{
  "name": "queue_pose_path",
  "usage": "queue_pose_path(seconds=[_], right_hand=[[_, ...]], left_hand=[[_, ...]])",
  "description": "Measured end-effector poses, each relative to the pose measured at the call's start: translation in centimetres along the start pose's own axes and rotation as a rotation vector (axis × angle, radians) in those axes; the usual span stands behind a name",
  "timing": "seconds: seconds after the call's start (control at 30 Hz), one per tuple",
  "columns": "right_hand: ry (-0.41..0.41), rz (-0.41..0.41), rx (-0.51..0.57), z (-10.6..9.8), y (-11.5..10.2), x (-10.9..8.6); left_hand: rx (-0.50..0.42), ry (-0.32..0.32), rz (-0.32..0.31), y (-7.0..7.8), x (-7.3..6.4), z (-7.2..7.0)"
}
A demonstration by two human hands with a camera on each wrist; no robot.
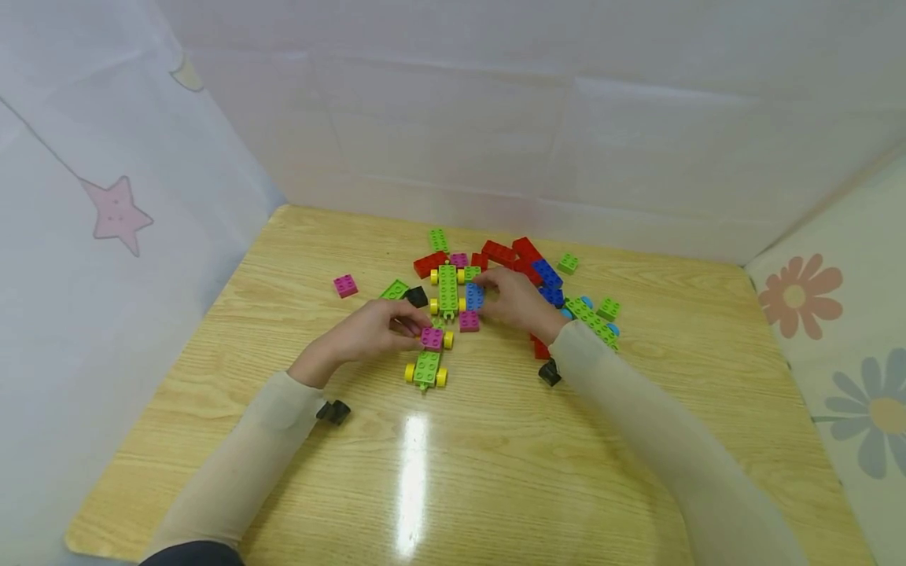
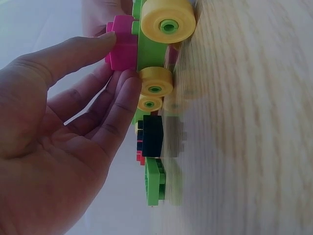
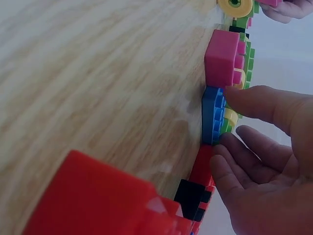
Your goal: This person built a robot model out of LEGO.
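Observation:
My left hand pinches a pink brick between thumb and fingers. This brick sits on the studs of a green wheeled base with yellow wheels. My right hand is beside a flat blue brick on the table. Its thumb and fingers are spread apart, with the thumb tip at one end of the blue brick and the fingertips close to the other. Just nearer stands another pink brick. A second green wheeled base with yellow wheels lies left of the blue brick.
Red bricks and dark blue bricks are grouped behind and right of my right hand. A green base with light blue wheels lies beside the right forearm. Black pieces, green bricks and a pink brick are scattered around.

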State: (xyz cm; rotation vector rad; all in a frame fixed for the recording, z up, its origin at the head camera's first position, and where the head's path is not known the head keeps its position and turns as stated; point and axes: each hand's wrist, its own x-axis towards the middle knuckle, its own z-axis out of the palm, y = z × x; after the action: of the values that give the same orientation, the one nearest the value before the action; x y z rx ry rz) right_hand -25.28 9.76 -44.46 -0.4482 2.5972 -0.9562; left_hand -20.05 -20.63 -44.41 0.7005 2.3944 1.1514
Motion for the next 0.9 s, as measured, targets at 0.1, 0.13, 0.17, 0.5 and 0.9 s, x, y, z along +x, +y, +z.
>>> queue_pose_path(seconds=[0.1, 0.13, 0.17, 0.5, 0.9], right_hand=[[0.002, -0.013, -0.047, 0.2, -0.2, 0.3], [0.003, -0.018, -0.065, 0.2, -0.2, 0.4], [0.005, -0.023, -0.081, 0.2, -0.3, 0.5], [0.006, -0.02, -0.156, 0.5, -0.7, 1.2], [-0.015, -0.021, -0.166, 0.6, -0.5, 1.2]], left_hand=[[0.005, 0.001, -0.005, 0.0, -0.1, -0.1], [0.007, 0.002, -0.006, 0.0, -0.1, -0.1], [0.009, 0.004, -0.007, 0.0, -0.1, -0.1], [0.008, 0.004, -0.005, -0.1, 0.0, -0.2], [0.017, 0.018, -0.003, -0.2, -0.1, -0.2]])
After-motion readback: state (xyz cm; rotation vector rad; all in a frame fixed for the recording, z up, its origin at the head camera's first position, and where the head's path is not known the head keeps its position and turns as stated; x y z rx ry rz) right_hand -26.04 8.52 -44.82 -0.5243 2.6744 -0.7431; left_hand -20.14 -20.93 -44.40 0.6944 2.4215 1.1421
